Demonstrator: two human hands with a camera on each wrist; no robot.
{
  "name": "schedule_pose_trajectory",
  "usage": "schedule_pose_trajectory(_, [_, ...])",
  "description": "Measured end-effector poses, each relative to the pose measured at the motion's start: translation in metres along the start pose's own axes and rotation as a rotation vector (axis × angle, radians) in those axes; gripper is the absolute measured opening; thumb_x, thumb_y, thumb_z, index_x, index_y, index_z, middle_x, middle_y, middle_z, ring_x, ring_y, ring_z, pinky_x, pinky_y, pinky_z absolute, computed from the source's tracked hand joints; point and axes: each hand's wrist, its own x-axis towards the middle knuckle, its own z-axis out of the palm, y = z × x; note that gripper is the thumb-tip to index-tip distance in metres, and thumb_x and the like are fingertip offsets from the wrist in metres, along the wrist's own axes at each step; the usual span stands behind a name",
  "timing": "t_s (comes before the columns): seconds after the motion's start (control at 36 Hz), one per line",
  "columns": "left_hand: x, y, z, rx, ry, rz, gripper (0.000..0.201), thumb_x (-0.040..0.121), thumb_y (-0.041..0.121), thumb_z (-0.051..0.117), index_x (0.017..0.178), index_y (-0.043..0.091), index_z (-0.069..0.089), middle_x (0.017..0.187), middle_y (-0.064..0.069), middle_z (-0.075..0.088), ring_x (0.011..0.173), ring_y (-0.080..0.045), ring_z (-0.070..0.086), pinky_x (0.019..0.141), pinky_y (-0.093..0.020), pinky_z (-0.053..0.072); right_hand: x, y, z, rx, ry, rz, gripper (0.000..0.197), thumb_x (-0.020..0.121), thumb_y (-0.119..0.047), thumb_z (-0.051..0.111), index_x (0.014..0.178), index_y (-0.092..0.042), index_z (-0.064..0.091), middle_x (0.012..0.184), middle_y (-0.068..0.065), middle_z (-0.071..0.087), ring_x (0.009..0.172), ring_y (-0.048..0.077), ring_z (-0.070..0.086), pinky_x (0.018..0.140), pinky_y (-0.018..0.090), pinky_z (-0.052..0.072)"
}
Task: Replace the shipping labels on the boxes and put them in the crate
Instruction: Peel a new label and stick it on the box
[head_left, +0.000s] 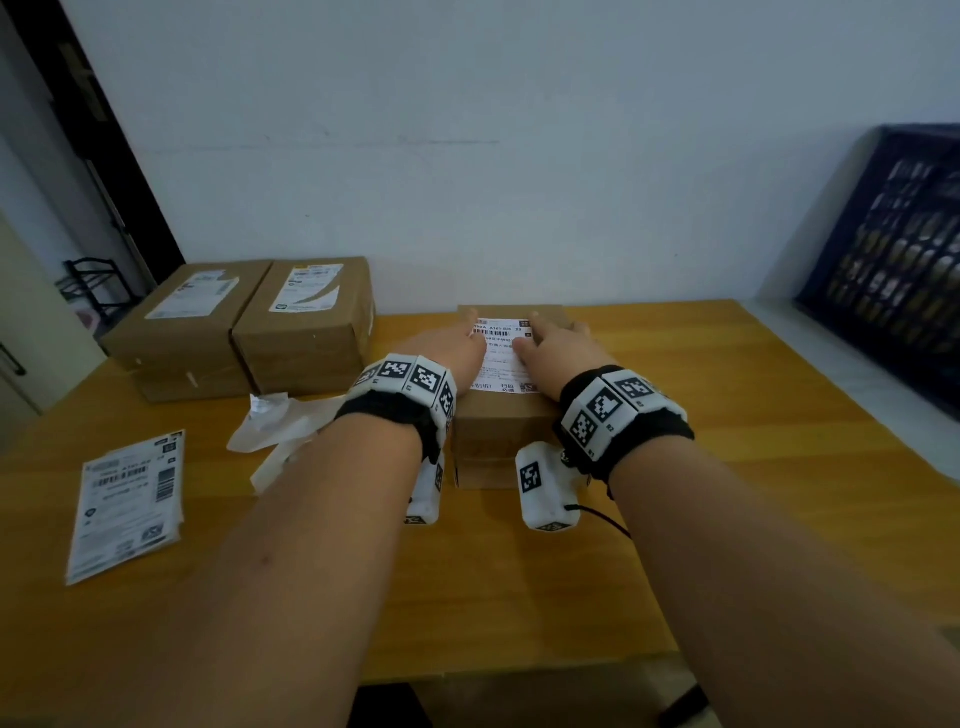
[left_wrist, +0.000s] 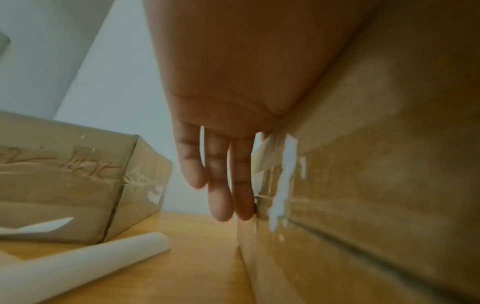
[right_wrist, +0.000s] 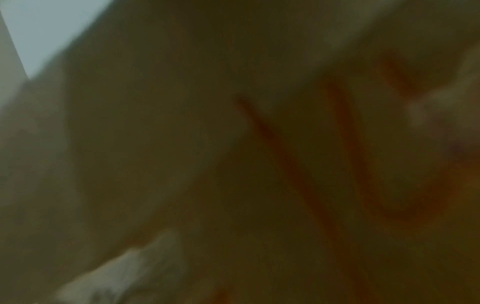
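While both flat hands, left hand and right hand, press the white label onto the box, the dark crate right of it holds blurred goods.

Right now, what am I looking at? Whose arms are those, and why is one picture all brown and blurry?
Those are a person's own arms, wearing cameras on head and wrists. The head picture looks down at a wooden table. The left hand and right hand press a white label flat onto a cardboard box; nothing is gripped. More boxes, spare labels and peeled backing paper lie to the left; a dark crate waits on the right. The left wrist picture shows straight fingers beside the box. The right wrist picture is blurry because its camera sits too close.
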Motion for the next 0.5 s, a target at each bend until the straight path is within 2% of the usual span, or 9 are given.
schedule_pose_trajectory(0.06, [-0.002,0.001,-0.001,0.058,0.038,0.009,0.051,0.103,0.037,0.019,0.152,0.022,0.021,0.142,-0.011,0.048,0.12,-0.027,0.053,0.087,-0.033,0.043,0.0,0.0,-0.003,0.039,0.011,0.004,0.053,0.1,-0.043,0.034,0.152,-0.036,0.023,0.155,0.01,0.028,0.139,0.031,0.033,0.106,0.048,0.036])
schedule_pose_trajectory(0.08, [-0.003,0.002,-0.002,0.084,0.071,0.009,0.049,0.103,0.038,0.022,0.146,0.018,0.034,0.137,-0.011,0.052,0.117,-0.027,0.054,0.085,-0.033,0.042,-0.001,0.0,-0.004,0.057,0.016,0.002,0.051,0.101,-0.042,0.035,0.151,-0.034,0.027,0.152,0.01,0.034,0.136,0.029,0.037,0.102,0.044,0.039])
schedule_pose_trajectory(0.14, [-0.007,0.001,-0.002,0.076,0.111,-0.016,0.046,0.103,0.04,0.027,0.123,0.01,0.056,0.124,-0.011,0.06,0.102,-0.025,0.057,0.076,-0.03,0.039,-0.005,0.0,-0.008,0.099,0.031,-0.001,0.047,0.102,-0.037,0.04,0.147,-0.027,0.035,0.144,0.011,0.045,0.121,0.026,0.05,0.085,0.034,0.045])
schedule_pose_trajectory(0.19, [-0.012,0.001,-0.001,-0.011,0.08,-0.077,0.046,0.103,0.04,0.03,0.115,0.007,0.059,0.12,-0.012,0.061,0.093,-0.025,0.055,0.074,-0.029,0.036,-0.01,0.002,-0.014,0.152,0.062,-0.011,0.043,0.101,-0.032,0.045,0.141,-0.017,0.042,0.134,0.009,0.055,0.105,0.025,0.057,0.068,0.027,0.043])
schedule_pose_trajectory(0.25, [-0.015,0.001,-0.001,-0.088,0.03,-0.111,0.048,0.103,0.041,0.029,0.109,0.004,0.059,0.119,-0.015,0.062,0.09,-0.025,0.054,0.073,-0.03,0.037,-0.015,0.004,-0.017,0.202,0.074,0.006,0.04,0.1,-0.028,0.049,0.134,-0.008,0.048,0.121,0.008,0.062,0.1,0.024,0.061,0.064,0.024,0.042])
schedule_pose_trajectory(0.31, [-0.019,0.001,-0.002,-0.145,-0.04,-0.135,0.056,0.103,0.045,0.027,0.116,0.001,0.059,0.122,-0.017,0.061,0.099,-0.029,0.058,0.079,-0.033,0.043,-0.019,0.006,-0.017,0.236,0.068,0.035,0.037,0.096,-0.03,0.056,0.125,-0.006,0.052,0.1,0.005,0.064,0.08,0.018,0.061,0.053,0.023,0.04])
schedule_pose_trajectory(0.33, [-0.022,0.002,-0.002,-0.165,-0.075,-0.144,0.058,0.102,0.047,0.027,0.122,0.002,0.057,0.125,-0.016,0.06,0.107,-0.03,0.058,0.085,-0.034,0.045,-0.019,0.008,-0.017,0.235,0.052,0.047,0.033,0.095,-0.032,0.058,0.114,-0.006,0.054,0.091,0.002,0.063,0.07,0.014,0.058,0.049,0.023,0.039])
schedule_pose_trajectory(0.42, [-0.034,0.006,0.0,-0.208,-0.156,-0.134,0.056,0.101,0.049,0.029,0.129,0.006,0.053,0.128,-0.013,0.058,0.116,-0.03,0.056,0.09,-0.034,0.044,-0.028,0.012,-0.016,0.227,0.015,0.047,0.03,0.093,-0.038,0.06,0.079,-0.013,0.052,0.075,-0.001,0.058,0.059,0.01,0.051,0.048,0.021,0.04])
schedule_pose_trajectory(0.5, [-0.043,0.009,0.003,-0.256,-0.164,-0.132,0.054,0.102,0.047,0.03,0.126,0.006,0.055,0.126,-0.013,0.06,0.115,-0.03,0.057,0.092,-0.034,0.045,-0.039,0.017,-0.019,0.213,-0.013,0.018,0.034,0.092,-0.043,0.062,0.079,-0.013,0.053,0.073,-0.002,0.055,0.065,0.012,0.055,0.056,0.023,0.046])
